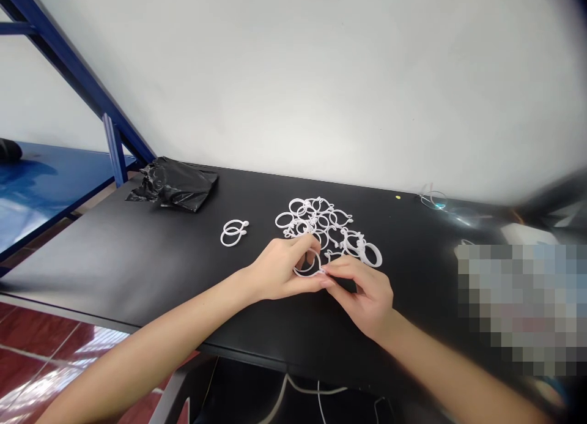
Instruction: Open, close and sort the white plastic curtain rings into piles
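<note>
Your left hand [279, 269] grips the white ring [306, 275]; your right hand [367, 289] pinches at its edge. Keep both grips light and steady, avoiding twist.

Pale wall [312, 81]; floor [27, 329] probably tiled.

Slim white ring [308, 276] nearest, jumbled pile of similar rings [313, 223] beyond, overlapping pair [233, 235] leftward.
</note>
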{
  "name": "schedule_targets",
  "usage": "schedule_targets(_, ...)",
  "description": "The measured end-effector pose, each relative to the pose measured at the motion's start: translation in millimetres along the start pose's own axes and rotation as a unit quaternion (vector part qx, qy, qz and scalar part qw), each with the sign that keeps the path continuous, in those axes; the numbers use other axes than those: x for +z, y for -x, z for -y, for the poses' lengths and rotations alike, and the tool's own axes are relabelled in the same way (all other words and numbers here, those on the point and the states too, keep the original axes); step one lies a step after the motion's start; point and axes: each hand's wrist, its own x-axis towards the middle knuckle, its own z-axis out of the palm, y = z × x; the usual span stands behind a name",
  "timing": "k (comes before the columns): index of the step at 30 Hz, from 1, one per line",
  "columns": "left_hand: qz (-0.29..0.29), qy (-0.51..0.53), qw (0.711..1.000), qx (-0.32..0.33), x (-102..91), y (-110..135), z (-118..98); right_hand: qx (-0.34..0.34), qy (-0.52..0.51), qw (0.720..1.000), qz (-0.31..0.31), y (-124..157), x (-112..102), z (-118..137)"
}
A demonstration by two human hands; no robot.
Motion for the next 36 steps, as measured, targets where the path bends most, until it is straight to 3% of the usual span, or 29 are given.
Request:
schedule_targets(5,0.034,-0.039,0.997,0.065,1.2,0,-1,-0.004,-0.021,1.0,0.008,0,1,3)
schedule_targets(11,0.051,-0.062,0.993,0.09,2.7,0,-1,0.01,-0.06,0.998,0.023,2,1,0)
schedule_targets(15,0.061,-0.11,0.989,0.079,-15.4,-4,-1,0.036,-0.036,0.998,0.03,-1,0,-2)
schedule_targets(18,-0.015,-0.233,0.972,-0.003,-42.5,-5,8,0.047,0.034,0.997,0.054,-2,0,-6)
schedule_targets(21,-0.128,-0.361,0.91,-0.156,-69.3,-1,27,0.025,0.1,0.987,0.123,0,2,-11)
schedule_targets(22,-0.132,-0.382,0.892,-0.2,-76.2,1,33,0.02,0.114,0.982,0.147,1,3,-13)
schedule_targets(26,-0.072,-0.395,0.869,-0.291,-89.2,6,52,0.024,0.127,0.972,0.198,4,5,-15)
schedule_targets(31,0.002,-0.386,0.868,-0.311,-85.8,8,59,0.021,0.136,0.969,0.203,4,4,-13)
schedule_targets(36,0.023,-0.39,0.862,-0.323,-85.7,9,62,0.003,0.164,0.959,0.23,3,3,-12)
